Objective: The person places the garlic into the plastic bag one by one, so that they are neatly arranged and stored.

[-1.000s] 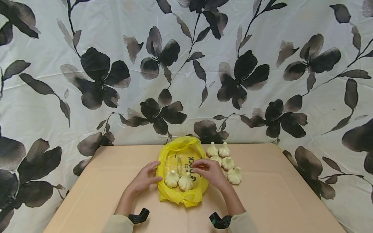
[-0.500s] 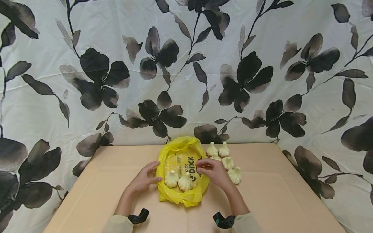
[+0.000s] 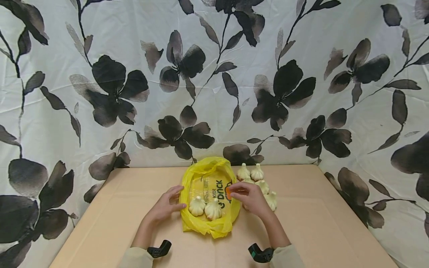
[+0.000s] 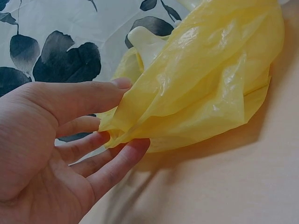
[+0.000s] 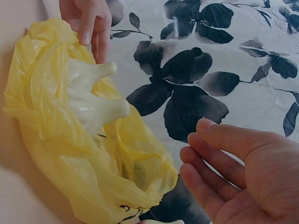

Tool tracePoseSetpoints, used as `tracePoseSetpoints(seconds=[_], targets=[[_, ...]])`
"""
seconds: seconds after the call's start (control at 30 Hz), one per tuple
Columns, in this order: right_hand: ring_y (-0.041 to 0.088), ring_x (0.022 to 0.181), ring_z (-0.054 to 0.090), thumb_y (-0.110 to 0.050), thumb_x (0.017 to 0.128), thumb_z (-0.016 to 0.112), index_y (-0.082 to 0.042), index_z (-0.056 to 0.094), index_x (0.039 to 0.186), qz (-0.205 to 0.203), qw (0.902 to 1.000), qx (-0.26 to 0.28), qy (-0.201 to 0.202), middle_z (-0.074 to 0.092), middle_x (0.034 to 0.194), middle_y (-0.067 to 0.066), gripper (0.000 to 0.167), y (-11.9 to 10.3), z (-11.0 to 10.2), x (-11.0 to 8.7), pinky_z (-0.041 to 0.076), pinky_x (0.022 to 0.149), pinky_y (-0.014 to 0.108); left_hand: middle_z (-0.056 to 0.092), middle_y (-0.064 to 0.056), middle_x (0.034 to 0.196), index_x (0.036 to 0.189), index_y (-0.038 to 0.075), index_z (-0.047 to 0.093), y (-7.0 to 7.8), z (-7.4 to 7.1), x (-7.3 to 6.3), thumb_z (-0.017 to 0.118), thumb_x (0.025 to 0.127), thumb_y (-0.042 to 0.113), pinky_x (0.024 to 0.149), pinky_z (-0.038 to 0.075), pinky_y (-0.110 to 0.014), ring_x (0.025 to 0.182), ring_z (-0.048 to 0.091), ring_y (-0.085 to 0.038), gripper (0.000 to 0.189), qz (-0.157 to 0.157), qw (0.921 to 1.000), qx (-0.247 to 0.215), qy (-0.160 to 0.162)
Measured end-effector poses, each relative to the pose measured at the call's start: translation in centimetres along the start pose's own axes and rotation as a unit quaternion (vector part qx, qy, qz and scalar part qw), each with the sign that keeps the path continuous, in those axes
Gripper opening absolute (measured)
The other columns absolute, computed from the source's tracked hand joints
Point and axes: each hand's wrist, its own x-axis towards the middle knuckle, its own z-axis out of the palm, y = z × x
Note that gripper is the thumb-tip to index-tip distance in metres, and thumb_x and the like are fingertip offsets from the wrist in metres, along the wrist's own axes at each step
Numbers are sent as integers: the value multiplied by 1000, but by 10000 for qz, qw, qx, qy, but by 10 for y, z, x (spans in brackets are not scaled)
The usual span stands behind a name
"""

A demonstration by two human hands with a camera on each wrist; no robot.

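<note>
Bench [image 3: 318, 223] carries the yellow bag [image 3: 209, 227]; I'd hold its mouth wide, rim steady. Bag's thin, crinkled, printed. Left hand [image 3: 166, 204]: grip apart, touching left rim. Right hand [image 3: 253, 197] by right rim: grip loose, nothing visible held. Two pale, ridged garlic bulbs [image 3: 197, 206] inside; other bulbs [image 3: 257, 173] just right.

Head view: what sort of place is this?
Looks like a makeshift tabletop recording setup, likely indoors, rather than a working kitchen: a plain tan table, a floral-print cloth hung as a backdrop behind it, and black wrist-worn devices on both arms.
</note>
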Motion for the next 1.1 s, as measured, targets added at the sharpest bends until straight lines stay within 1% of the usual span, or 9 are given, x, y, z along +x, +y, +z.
tracePoseSetpoints(seconds=[0.1,0.2,0.53,0.6,0.67,0.77,0.83,0.97,1.1], targets=[[31,98,69,-4,87,68,-2,71,107,-25,9999,-162,48,70,110,20,20,-10,-2,-5,58,83,26,30,-13,156,146,8,41,0,0,-1,77,82,23,110,37,-55,135,41,-41,75,26,10000,30,0],[30,98,68,-5,87,68,-3,71,106,11,9996,-253,125,70,109,19,20,-13,-3,-8,58,83,26,30,-13,156,146,8,41,0,0,-1,77,82,22,110,38,-55,136,41,-42,75,28,10000,28,0],[29,99,68,-4,86,69,-3,71,106,53,9990,-335,290,70,109,17,20,-9,-5,-12,57,83,25,29,-13,157,146,10,41,-2,1,-4,77,82,21,112,34,-57,137,40,-41,74,-8,10000,29,2],[29,98,68,-3,86,69,-2,71,105,5,9990,-330,292,70,108,18,19,-5,-5,-12,58,82,24,29,-13,157,146,10,41,-3,1,-4,77,82,21,112,34,-57,137,40,-41,74,6,10000,41,5],[29,97,68,-3,85,70,-3,71,105,-37,9990,-299,326,70,107,17,19,4,-6,-11,58,82,25,29,-13,157,146,9,41,-4,1,-5,77,82,21,112,33,-57,137,40,-41,74,21,10000,43,2],[27,96,69,-5,85,71,-4,71,104,-142,9985,-352,383,71,107,15,19,19,-7,-9,58,82,26,29,-13,157,146,9,41,-5,2,-6,77,82,21,112,33,-57,137,40,-41,74,37,10000,51,1],[24,97,69,-8,85,72,-5,72,105,-140,9982,-384,428,71,107,12,21,29,-8,-7,58,83,25,29,-13,157,146,9,41,-5,3,-7,77,82,22,112,33,-57,136,40,-41,74,46,10000,65,1],[18,96,69,-13,84,73,-6,72,107,-117,9978,-434,478,72,106,8,23,35,-12,-9,58,83,23,29,-14,157,146,9,41,-6,4,-8,77,82,23,112,33,-57,136,40,-41,75,48,10000,86,7],[16,94,69,-13,84,74,-7,73,106,-151,9972,-490,539,72,105,7,23,37,-16,-12,58,82,23,29,-14,157,146,9,40,-6,5,-9,77,82,23,112,32,-57,137,40,-41,75,64,9999,125,4]])
